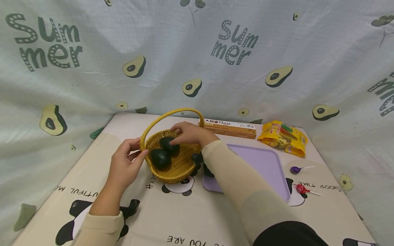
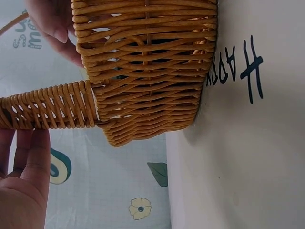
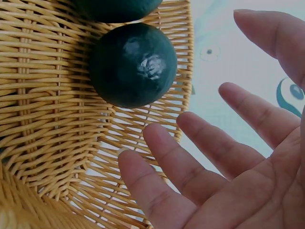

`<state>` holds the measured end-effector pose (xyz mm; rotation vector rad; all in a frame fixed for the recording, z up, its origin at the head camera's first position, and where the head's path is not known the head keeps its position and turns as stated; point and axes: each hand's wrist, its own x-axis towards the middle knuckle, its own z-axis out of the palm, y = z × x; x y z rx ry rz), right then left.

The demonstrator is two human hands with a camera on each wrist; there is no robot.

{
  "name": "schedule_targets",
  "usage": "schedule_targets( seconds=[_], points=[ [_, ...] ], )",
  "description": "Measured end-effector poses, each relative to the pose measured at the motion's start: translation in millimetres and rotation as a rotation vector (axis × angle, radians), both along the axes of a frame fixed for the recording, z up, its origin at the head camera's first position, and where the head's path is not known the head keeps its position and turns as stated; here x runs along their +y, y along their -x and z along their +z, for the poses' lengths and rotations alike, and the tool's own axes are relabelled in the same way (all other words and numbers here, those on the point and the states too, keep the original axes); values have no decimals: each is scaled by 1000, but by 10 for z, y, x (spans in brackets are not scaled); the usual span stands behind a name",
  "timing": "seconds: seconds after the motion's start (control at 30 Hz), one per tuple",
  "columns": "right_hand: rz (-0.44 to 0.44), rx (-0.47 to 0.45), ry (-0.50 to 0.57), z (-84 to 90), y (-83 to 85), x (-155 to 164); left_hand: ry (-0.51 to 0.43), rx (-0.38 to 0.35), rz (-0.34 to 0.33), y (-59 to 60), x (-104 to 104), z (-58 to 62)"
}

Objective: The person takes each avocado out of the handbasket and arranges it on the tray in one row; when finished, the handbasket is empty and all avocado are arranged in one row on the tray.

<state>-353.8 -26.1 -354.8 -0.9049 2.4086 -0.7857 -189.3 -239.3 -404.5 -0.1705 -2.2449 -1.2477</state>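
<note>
A woven yellow basket (image 1: 181, 165) with an arched handle (image 1: 172, 114) stands on the panda-print mat. Two dark green avocados lie inside it, one near the front left (image 1: 160, 158) and one further back (image 1: 168, 143). My left hand (image 1: 136, 149) holds the basket at its left rim, where the handle joins; the thumb (image 2: 53, 29) presses the wall (image 2: 152, 71) and the fingers (image 2: 29, 155) lie behind the handle (image 2: 52, 106). My right hand (image 1: 180, 135) hovers over the far avocado (image 3: 133, 64) with its fingers (image 3: 190, 157) spread, holding nothing.
A purple tray (image 1: 264, 164) lies right of the basket, partly under my right arm. Behind it are a long pasta box (image 1: 231, 128) and a yellow snack bag (image 1: 283, 138). Two lollipops, purple (image 1: 295, 169) and red (image 1: 301, 189), lie at the right. An avocado-print cloth hangs behind.
</note>
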Motion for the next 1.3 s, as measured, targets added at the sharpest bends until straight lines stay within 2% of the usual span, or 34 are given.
schedule_targets(
  seconds=[0.3, 0.53, 0.8, 1.2, 1.3],
  points=[
    [-2, -36, 19, -58, 22, -90, 4, -11, 3, -12, -5, 12],
    [-25, -153, 76, -96, 19, -147, 10, -14, -3, -1, 7, 20],
    [-30, -134, 39, -184, 22, -240, -11, -10, -9, -14, 0, 5],
    [-141, -202, 91, -352, -7, -331, -15, -3, -13, -19, -20, 1],
    [-146, -182, 82, -391, -5, -338, -8, -11, -5, -17, -17, -1]
  ],
)
